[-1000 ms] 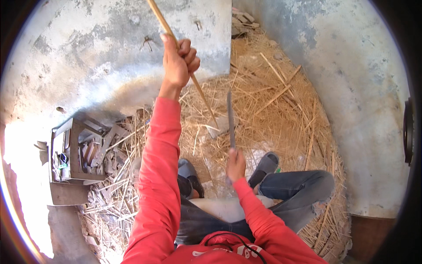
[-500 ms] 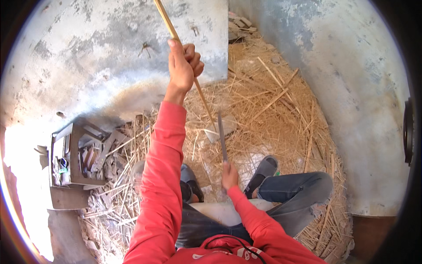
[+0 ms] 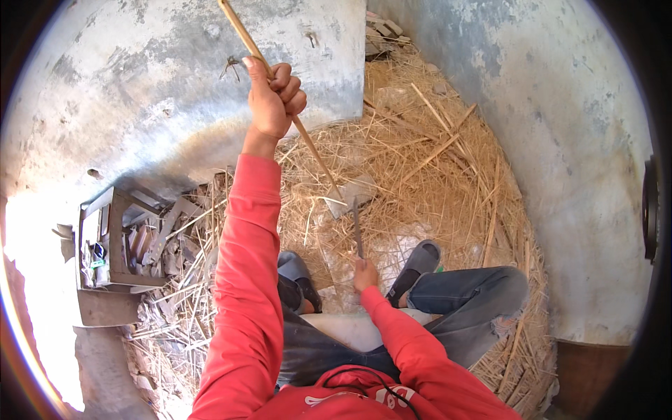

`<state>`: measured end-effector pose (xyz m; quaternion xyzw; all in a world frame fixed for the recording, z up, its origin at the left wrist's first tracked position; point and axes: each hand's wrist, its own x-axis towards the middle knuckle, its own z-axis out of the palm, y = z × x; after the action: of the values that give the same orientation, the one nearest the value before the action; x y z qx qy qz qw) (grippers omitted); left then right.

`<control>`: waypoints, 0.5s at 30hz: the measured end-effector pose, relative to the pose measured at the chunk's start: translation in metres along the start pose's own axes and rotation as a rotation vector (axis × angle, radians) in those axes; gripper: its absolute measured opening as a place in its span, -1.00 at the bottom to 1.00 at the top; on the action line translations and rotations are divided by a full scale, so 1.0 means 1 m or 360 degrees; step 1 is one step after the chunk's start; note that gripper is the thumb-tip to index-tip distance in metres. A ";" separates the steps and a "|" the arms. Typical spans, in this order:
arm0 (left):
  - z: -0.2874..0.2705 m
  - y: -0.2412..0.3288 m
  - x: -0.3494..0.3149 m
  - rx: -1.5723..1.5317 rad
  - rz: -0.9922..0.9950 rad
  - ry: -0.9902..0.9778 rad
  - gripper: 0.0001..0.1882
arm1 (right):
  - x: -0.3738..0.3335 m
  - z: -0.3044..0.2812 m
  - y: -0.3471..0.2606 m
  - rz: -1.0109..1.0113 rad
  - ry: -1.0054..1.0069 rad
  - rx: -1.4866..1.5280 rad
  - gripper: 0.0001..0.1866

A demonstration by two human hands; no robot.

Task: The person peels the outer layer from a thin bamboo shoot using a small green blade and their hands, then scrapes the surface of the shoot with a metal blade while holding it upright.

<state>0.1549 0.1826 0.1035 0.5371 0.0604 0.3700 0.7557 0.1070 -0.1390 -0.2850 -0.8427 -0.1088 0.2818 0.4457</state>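
My left hand (image 3: 274, 101), raised on an outstretched arm, is closed round a long bamboo stick (image 3: 315, 150). The stick slants from the upper left down to the right, its lower end by a flat grey stone (image 3: 359, 192) on the ground. Between my feet, my right hand (image 3: 365, 275) grips a long-bladed knife (image 3: 358, 234), its handle hidden in the fist. The blade points away from me, its tip close to the right of the stick's lower end, with a small gap between them.
Straw-like splinters and strips (image 3: 441, 189) litter the ground. A dark wooden frame (image 3: 112, 238) with scraps inside stands at the left. Worn grey walls (image 3: 546, 140) rise ahead and to the right. My feet in dark sandals (image 3: 420, 262) flank the knife; a pale seat (image 3: 350, 330) is under me.
My left hand has shifted left, tilting the stick further over. The knife blade has drawn back toward me, and its tip now sits lower and a little right.
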 end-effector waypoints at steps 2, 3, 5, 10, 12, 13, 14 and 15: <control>-0.002 0.000 0.000 -0.0035 0.0039 -0.0027 -0.25 | 0.004 0.003 0.009 0.0057 0.0040 0.0068 -0.55; -0.012 -0.001 -0.008 -0.0029 0.0055 0.0001 -0.26 | -0.004 0.002 -0.011 -0.0077 0.0084 0.0060 -0.55; -0.016 -0.006 -0.003 0.0035 0.0170 0.0023 -0.26 | 0.001 -0.010 -0.035 -0.0252 0.0163 0.0036 -0.55; -0.018 -0.053 -0.003 0.0302 0.0467 0.0382 -0.29 | 0.017 -0.015 -0.054 -0.0149 -0.0054 0.0150 -0.54; -0.024 -0.083 -0.012 0.0320 0.0379 0.0523 -0.29 | 0.012 -0.008 -0.050 -0.0074 -0.0006 0.0237 -0.54; -0.026 -0.097 -0.018 0.0326 0.0335 0.0597 -0.30 | 0.011 -0.003 -0.040 -0.0069 -0.0011 0.0277 -0.55; -0.030 -0.109 -0.022 0.0320 0.0329 0.0589 -0.30 | 0.011 0.002 -0.032 -0.0066 -0.0017 0.0321 -0.57; -0.030 -0.124 -0.026 0.0298 0.0318 0.0576 -0.31 | 0.017 0.007 -0.014 -0.0090 -0.0038 0.0359 -0.59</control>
<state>0.1829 0.1713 -0.0228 0.5331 0.1756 0.5261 0.6389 0.1177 -0.1187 -0.2834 -0.7804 -0.1054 0.2896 0.5441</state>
